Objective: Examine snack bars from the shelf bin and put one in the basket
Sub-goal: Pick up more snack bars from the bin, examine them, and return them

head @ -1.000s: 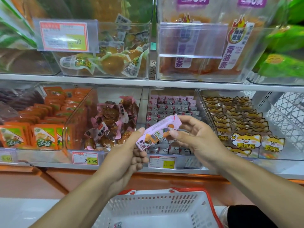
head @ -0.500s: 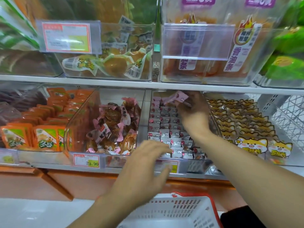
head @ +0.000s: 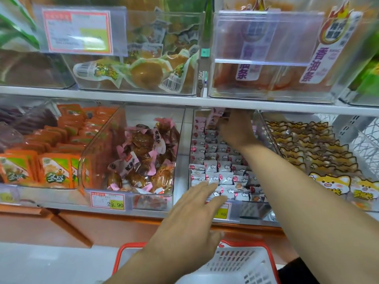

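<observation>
Up at the back of the clear shelf bin (head: 205, 203), the right hand (head: 235, 130) curls its fingers around a pink snack bar (head: 215, 117), just beneath the shelf edge above it. Below that hand, rows of wrapped bars fill the bin. The left hand (head: 190, 218) hovers flat with fingers spread and straight at the bin's front lip, holding nothing. Under the left hand sits the red-rimmed white basket (head: 242, 263).

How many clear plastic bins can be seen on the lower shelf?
4: the orange-packet bin at left, the brown-snack bin, the pink-and-white snack-bar bin the right hand reaches into, and the cat-wrapper bin. Others may lie outside the view.
</observation>
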A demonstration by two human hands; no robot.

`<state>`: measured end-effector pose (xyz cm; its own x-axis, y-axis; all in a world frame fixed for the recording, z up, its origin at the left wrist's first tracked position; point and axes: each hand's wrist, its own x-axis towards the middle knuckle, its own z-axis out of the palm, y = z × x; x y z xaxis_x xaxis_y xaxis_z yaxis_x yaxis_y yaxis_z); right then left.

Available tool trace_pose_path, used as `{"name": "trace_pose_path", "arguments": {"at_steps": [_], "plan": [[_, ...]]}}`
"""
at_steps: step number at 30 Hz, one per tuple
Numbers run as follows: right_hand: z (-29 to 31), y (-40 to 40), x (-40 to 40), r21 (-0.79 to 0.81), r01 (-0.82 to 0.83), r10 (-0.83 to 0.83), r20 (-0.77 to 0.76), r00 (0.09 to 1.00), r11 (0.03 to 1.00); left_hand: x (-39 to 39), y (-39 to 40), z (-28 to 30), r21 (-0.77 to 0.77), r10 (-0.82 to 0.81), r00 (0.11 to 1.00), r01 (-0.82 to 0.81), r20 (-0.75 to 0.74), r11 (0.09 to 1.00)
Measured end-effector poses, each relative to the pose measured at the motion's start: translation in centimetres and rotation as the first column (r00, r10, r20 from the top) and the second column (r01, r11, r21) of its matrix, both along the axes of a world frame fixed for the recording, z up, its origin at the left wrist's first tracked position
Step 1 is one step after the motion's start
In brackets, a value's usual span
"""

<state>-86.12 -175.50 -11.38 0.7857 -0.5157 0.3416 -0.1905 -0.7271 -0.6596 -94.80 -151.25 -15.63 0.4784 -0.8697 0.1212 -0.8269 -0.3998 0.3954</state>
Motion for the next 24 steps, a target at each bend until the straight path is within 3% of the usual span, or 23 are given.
{"name": "trace_pose_path", "arguments": {"at_steps": [4,6,8,12,14,18,24], "plan": [[-1.0,-0.1,-0.4,-0.138,-0.170,0.148,-0.159,0.976,0.976,-0.1,-0.1,0.1,-0.010,0.008,1.000,-0.008,-0.014,1.000],[-2.0,0.1,-0.2,-0.327,-0.190,0.085,-0.311,0.947,0.926,-0.2,-0.2,0.0,-0.012,0.012,1.000,-0.012,-0.009,1.000],[-2.6,0.1,0.4,-0.428,-0.166,0.021,-0.324,0.946,0.889,-0.3,-0.2,-0.1,-0.008,0.014,1.000,-0.014,-0.005,1.000],[-1.3,0.2,1.7,-0.341,-0.022,0.011,-0.036,0.999,0.940,-0.2,-0.2,-0.1,0.030,0.003,1.000,-0.003,-0.019,1.000],[-1.2,0.5,2.2,-0.300,-0.076,0.063,-0.054,0.997,0.951,-0.1,0.0,-0.1,0.031,-0.011,1.000,0.011,-0.017,0.999],[-2.9,1.4,2.7,-0.277,-0.139,0.074,-0.231,0.970,0.951,0.0,0.2,-0.2,0.032,-0.036,0.999,0.037,-0.019,0.999],[-2.2,2.3,2.7,-0.191,0.012,-0.013,-0.005,1.000,0.981,0.0,0.3,-0.4,-0.042,-0.033,0.998,0.031,-0.046,0.999]]}}
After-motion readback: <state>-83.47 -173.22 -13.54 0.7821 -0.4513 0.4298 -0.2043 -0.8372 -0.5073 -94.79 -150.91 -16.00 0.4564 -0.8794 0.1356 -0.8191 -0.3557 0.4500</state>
